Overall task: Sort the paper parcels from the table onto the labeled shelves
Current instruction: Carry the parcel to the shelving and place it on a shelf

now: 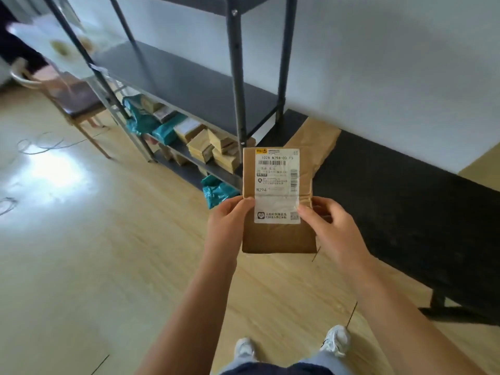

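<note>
Between the hands, the parcel (278, 236) was matt brown paper, creased near the right hand (328, 228), with a smooth white label (277, 185) that shone faintly under clear tape. Beyond the hands, the shelf unit (189, 85) had dark matt boards on painted metal posts, holding brown paper packages (213, 150) and crinkled teal plastic bags (165, 131). Right of the hands, the desk (405, 201) looked black and rough-grained. Below them, the floor (108, 253) was pale wood-look, glossy with glare.
</note>
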Demonstrator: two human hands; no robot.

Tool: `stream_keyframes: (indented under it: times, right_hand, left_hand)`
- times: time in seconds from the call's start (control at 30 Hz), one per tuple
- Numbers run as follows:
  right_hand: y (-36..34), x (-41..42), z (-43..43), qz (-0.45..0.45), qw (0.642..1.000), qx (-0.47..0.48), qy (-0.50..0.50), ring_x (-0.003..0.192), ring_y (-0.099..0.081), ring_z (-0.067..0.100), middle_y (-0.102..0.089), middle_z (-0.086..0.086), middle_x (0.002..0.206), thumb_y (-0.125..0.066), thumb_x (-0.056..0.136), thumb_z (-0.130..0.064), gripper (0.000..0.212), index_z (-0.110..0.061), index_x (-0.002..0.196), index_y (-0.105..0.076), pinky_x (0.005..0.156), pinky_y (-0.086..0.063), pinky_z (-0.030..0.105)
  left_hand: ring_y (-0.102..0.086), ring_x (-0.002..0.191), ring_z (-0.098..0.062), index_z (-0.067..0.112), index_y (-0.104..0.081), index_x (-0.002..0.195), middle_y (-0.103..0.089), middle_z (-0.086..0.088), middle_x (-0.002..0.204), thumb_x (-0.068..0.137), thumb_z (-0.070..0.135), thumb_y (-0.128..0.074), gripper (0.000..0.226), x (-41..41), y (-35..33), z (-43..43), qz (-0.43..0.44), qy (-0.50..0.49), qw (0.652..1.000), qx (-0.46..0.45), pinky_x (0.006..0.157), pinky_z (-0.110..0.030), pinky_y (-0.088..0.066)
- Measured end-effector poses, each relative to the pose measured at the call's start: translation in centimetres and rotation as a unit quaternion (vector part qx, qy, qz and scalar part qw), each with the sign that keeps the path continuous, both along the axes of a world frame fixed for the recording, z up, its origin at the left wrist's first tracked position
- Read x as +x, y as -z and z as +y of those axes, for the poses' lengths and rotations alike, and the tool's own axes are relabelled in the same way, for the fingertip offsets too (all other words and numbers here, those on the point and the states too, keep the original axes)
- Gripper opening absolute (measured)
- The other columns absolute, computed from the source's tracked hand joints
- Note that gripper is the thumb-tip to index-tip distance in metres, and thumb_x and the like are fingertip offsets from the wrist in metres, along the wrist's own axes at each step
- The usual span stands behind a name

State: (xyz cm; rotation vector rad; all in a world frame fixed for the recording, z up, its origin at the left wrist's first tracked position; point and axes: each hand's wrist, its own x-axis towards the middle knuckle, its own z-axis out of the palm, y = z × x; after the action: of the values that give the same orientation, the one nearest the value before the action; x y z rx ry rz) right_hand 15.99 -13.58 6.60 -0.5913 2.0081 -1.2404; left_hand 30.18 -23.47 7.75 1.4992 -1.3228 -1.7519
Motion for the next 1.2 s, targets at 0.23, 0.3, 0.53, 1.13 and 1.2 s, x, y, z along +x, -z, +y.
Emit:
stream_keyframes:
  times: [0.23,0.3,0.53,1.13,1.2]
  right_hand:
    - [-0.3,8.9,-6.9,-0.01,0.997,0.005,-0.078,0.082,-0.057,-0.005,-0.06,-0.021,0.093,-0.063,0.088,-0.047,0.035,-0.029,0.117,-0.057,0.058,-0.041,0.012]
    - [-0.4,10.0,-8.7,-0.004,0.995,0.011,-0.102,0.079,-0.055,-0.005,-0.058,-0.023,0.09,-0.062,0.089,-0.046,0.027,-0.033,0.111,-0.054,0.058,-0.04,0.011]
    - [0.0,12.0,-17.2,-0.007,0.986,0.012,-0.169,0.087,-0.062,0.002,-0.065,-0.013,0.1,-0.064,0.088,-0.046,0.032,-0.029,0.113,-0.058,0.068,-0.05,0.018]
    - [-0.8,17.0,-48.7,-0.035,0.946,-0.027,-0.321,0.094,-0.065,0.009,-0.066,-0.006,0.109,-0.065,0.088,-0.046,0.049,-0.026,0.131,-0.053,0.065,-0.054,0.02]
    - [-0.4,18.2,-51.3,-0.037,0.944,-0.02,-0.327,0.089,-0.065,0.006,-0.066,-0.008,0.105,-0.064,0.088,-0.046,0.049,-0.026,0.131,-0.053,0.059,-0.051,0.016]
  left_hand:
    - [-0.07,0.079,-0.01,0.012,-0.071,0.11,-0.076,-0.002,0.093,0.094,0.024,-0.061,0.022,10.3,-0.6,-4.8,0.009,-0.085,0.996,-0.019,0.062,-0.02,-0.05]
    - [-0.071,0.082,-0.012,0.012,-0.072,0.109,-0.077,-0.003,0.094,0.093,0.024,-0.062,0.023,11.8,-0.4,-6.1,0.013,-0.108,0.994,-0.02,0.066,-0.023,-0.051]
    - [-0.071,0.09,-0.014,0.018,-0.074,0.105,-0.077,0.003,0.092,0.093,0.032,-0.062,0.022,14.8,1.2,-12.3,0.002,-0.17,0.984,-0.045,0.082,-0.035,-0.056]
    - [-0.071,0.093,-0.007,0.027,-0.072,0.107,-0.077,0.006,0.097,0.097,0.033,-0.058,0.019,20.3,0.9,-37.2,0.002,-0.295,0.952,-0.081,0.084,-0.034,-0.057]
    - [-0.071,0.093,-0.007,0.022,-0.072,0.112,-0.077,0.006,0.098,0.096,0.033,-0.058,0.024,21.6,1.4,-39.8,-0.001,-0.303,0.95,-0.073,0.086,-0.036,-0.058]
